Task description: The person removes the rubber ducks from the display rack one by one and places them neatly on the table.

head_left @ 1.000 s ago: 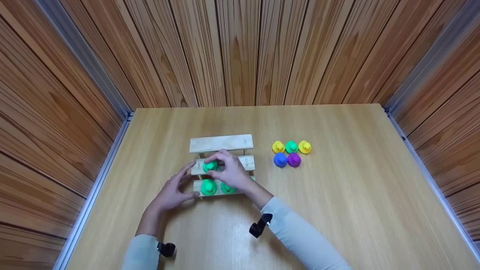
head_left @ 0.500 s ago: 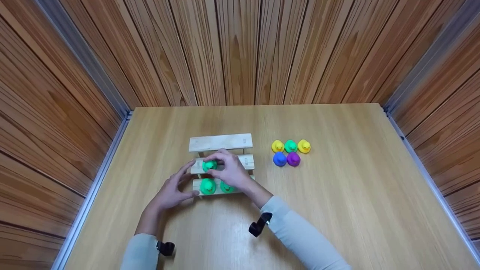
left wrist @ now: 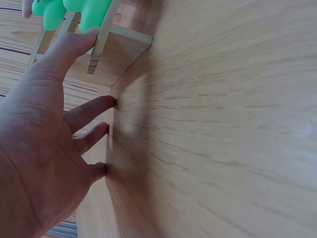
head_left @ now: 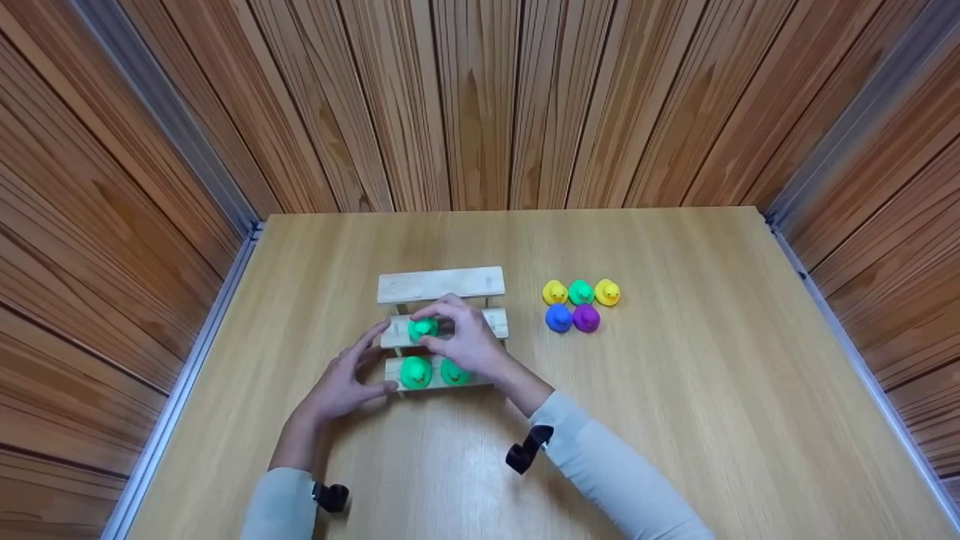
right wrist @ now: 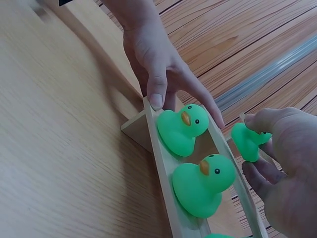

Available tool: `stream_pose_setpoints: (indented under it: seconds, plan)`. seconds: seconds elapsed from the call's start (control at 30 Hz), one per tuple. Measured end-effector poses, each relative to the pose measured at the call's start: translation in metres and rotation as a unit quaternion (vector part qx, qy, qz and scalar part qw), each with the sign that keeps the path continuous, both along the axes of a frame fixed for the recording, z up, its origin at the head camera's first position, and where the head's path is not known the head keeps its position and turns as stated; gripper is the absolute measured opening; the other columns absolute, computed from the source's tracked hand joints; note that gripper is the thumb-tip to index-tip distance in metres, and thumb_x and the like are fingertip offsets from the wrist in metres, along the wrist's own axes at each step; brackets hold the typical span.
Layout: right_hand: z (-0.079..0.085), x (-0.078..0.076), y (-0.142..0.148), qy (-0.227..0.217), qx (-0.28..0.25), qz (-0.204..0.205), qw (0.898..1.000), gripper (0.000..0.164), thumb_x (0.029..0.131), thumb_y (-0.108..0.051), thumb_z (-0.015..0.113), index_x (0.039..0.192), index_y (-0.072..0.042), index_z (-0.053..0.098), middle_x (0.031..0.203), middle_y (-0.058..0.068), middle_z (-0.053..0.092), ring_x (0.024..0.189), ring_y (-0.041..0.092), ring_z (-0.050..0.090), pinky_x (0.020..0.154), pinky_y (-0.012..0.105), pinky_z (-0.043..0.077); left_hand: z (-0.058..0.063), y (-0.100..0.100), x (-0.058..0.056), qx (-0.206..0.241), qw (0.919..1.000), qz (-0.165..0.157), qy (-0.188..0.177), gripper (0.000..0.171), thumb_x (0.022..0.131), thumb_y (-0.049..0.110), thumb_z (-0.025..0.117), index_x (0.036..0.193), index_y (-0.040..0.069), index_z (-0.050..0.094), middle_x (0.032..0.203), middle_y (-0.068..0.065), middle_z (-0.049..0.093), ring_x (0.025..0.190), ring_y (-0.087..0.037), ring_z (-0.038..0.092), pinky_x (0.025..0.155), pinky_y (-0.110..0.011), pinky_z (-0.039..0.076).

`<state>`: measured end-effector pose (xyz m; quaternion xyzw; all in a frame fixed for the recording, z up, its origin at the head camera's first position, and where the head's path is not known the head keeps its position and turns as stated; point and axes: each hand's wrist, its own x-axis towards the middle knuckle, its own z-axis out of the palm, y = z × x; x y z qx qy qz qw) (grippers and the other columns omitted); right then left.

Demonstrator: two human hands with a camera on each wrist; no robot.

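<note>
Fingers (right wrist: 257,121) pinching green duck (right wrist: 246,141), middle step (head_left: 495,322)

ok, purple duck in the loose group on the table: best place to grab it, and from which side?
Probably the purple duck's round body, pinched front to back from above. The blue duck touches its left side and the teal duck sits close behind, so its near and right sides are freest.

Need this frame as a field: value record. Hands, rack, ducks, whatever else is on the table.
left hand: fingers straight, thumb against the left end of the rack's bottom step
right hand: pinches a green duck at the middle step
rack: wooden, three steps, top step bare
bottom step: two green ducks in full view, a third partly seen
loose ducks: five, right of the rack; two yellow, one green, one blue, one purple
table: light wood
</note>
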<state>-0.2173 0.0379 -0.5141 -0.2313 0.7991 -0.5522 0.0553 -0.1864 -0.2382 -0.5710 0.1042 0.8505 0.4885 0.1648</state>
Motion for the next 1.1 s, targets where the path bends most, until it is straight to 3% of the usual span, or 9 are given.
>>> stream_pose_setpoints:
  seconds: [0.23,0.5,0.73,1.0,1.1]
  plan:
    - [0.002,0.003,0.007,0.018,-0.004,0.002,1.0,0.032,0.1,-0.004,0.083,0.131,-0.007,0.08,0.133,0.014,0.072,0.131,0.032,0.069,0.118,0.055,0.059,-0.001,0.002,0.0,0.002,1.0,-0.004,0.006,0.102,0.1,0.027,0.088,0.178,0.046,0.025,0.188,-0.014,0.03,0.169,-0.049,0.04,0.137,-0.08,0.024]
    - [0.003,0.005,0.017,0.032,-0.002,-0.01,0.999,0.031,0.101,-0.007,0.084,0.132,-0.008,0.08,0.133,0.014,0.072,0.131,0.031,0.069,0.119,0.054,0.058,-0.001,0.0,0.0,0.003,1.0,-0.003,0.001,0.102,0.1,0.027,0.088,0.176,0.051,0.025,0.189,-0.011,0.028,0.171,-0.048,0.038,0.136,-0.081,0.023]
    - [0.006,0.008,0.029,0.042,-0.005,-0.027,0.999,0.032,0.099,-0.007,0.085,0.131,-0.007,0.081,0.13,0.015,0.074,0.127,0.028,0.071,0.11,0.041,0.061,-0.002,-0.001,0.0,0.002,1.0,0.002,-0.003,0.101,0.099,0.03,0.089,0.174,0.056,0.026,0.189,-0.008,0.031,0.171,-0.046,0.038,0.138,-0.08,0.021]
    - [0.01,0.01,0.042,0.054,-0.015,-0.039,0.998,0.03,0.098,-0.006,0.086,0.128,-0.006,0.081,0.131,0.016,0.073,0.127,0.032,0.072,0.108,0.045,0.065,-0.003,0.0,0.0,0.004,1.0,0.003,-0.003,0.101,0.1,0.029,0.088,0.173,0.059,0.025,0.188,-0.008,0.033,0.172,-0.045,0.037,0.137,-0.08,0.022]
    - [0.01,0.009,0.047,0.052,-0.02,-0.039,0.998,0.031,0.098,-0.005,0.086,0.128,-0.005,0.081,0.131,0.017,0.074,0.125,0.032,0.073,0.106,0.041,0.067,-0.003,0.001,0.001,0.002,1.0,0.005,0.003,0.102,0.099,0.028,0.089,0.174,0.057,0.026,0.188,-0.009,0.033,0.171,-0.046,0.038,0.137,-0.079,0.023]
